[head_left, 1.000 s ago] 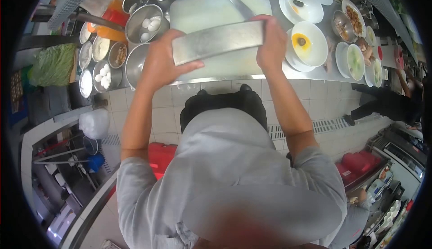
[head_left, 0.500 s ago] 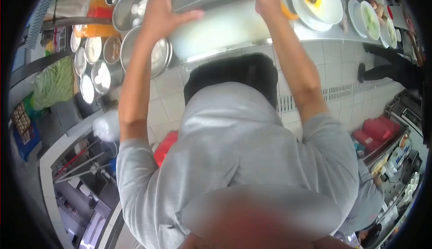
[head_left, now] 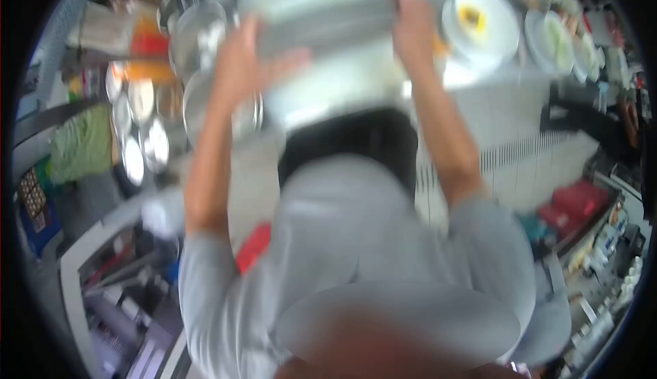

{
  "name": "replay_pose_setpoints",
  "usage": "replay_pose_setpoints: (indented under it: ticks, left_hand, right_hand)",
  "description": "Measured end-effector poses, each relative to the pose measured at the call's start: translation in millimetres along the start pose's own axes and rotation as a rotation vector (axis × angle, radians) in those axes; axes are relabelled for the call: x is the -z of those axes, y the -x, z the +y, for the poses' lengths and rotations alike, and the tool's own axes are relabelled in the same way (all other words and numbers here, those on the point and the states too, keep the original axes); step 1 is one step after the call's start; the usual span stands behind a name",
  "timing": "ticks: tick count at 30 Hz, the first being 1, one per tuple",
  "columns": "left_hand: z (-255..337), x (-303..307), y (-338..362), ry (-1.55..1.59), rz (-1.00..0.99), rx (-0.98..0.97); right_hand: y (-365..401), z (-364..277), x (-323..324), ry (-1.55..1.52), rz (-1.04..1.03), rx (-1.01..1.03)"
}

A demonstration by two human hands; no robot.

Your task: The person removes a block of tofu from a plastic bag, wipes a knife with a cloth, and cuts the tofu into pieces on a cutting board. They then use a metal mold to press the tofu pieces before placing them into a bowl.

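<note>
My left hand (head_left: 239, 71) is at the left end of a long grey metal piece (head_left: 328, 26), its thumb stretched over the near side; the other fingers are blurred. At the opposite end, my right hand (head_left: 414, 30) has its fingers wrapped round the edge. The piece lies level across a pale, whitish surface (head_left: 332, 81) near the counter's front edge. Just right of my right hand are a white plate with a yellow and dark spot (head_left: 472, 19) and a blurred orange item (head_left: 440, 45).
Metal bowls (head_left: 198, 33) and several small containers (head_left: 156, 147) stand at the left. More white dishes (head_left: 549, 40) are at the right. Green leafy stuff (head_left: 82, 145) lies far left. A person in dark clothes (head_left: 592, 122) stands at the right; another's grey sleeve (head_left: 547, 310) shows lower right.
Both hands and the grey metal piece have come closer to my body. The view has shifted a little and is more blurred.
</note>
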State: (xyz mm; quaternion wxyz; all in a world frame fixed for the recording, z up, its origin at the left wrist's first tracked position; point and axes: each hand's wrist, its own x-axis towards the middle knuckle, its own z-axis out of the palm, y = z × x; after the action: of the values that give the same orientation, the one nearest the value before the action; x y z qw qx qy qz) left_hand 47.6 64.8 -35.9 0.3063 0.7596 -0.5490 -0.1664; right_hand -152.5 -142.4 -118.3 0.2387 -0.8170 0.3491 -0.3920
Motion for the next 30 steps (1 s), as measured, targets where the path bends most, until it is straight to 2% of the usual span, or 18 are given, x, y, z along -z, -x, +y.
replay_pose_setpoints:
  ticks: [2,5,6,8,9,12,14,16,17,19,21,22,23,24,25,27,28,30]
  left_hand:
    - [3,-3,-33,0.128,0.192,-0.253]
    - [10,6,-7,-0.048,0.083,0.02]
    - [16,9,0,0.059,0.172,-0.258]
    - [16,-2,12,0.142,0.183,-0.253]
    - [30,-6,72,0.196,0.09,-0.141]
    - [-17,17,-85,0.147,0.157,-0.158]
    - [-9,-1,-33,0.233,-0.015,0.106]
    - [-28,12,-82,0.289,0.154,-0.227]
    - [1,-1,-29,0.207,0.182,-0.251]
    - [26,-9,58,0.147,0.078,-0.072]
    - [9,-9,-17,0.258,0.232,-0.287]
    - [9,-1,-53,0.349,0.152,-0.062]
    - [10,-4,-50,0.466,0.0,0.272]
    - [4,-2,-27,0.275,0.072,0.189]
    - [16,4,-29,0.045,0.223,-0.178]
    - [-8,-8,-65,0.085,0.191,-0.045]
    - [2,-15,-10,0.104,0.12,-0.006]
    - [-1,-2,-25,0.074,0.185,-0.167]
  right_hand:
    - [-48,32,-34,0.015,0.108,0.124]
    - [16,-14,3,0.036,0.061,0.022]
    - [-7,-8,1,-0.067,0.162,0.145]
    - [1,20,-29,0.023,0.04,-0.061]
    - [2,-8,0,0.231,-0.244,-0.204]
    - [-40,26,-46,-0.102,0.079,-0.002]
    - [11,-2,-24,-0.05,0.032,-0.063]
    - [-23,1,-18,-0.21,0.088,-0.074]
    - [-7,-1,-2,-0.438,0.109,-0.167]
    - [82,-27,35,-0.177,-0.014,-0.16]
    - [-12,11,-7,-0.152,0.03,-0.009]
    - [-38,31,-29,-0.231,-0.01,-0.075]
    - [-20,45,-42,0.18,-0.164,0.041]
    - [28,35,-26,0.144,-0.21,-0.004]
    - [-42,47,-32,0.111,-0.076,0.131]
    - [-41,41,-36,0.027,0.051,0.245]
    - [-38,68,-65,0.178,-0.264,0.01]
    - [-13,4,-9,-0.128,-0.158,-0.249]
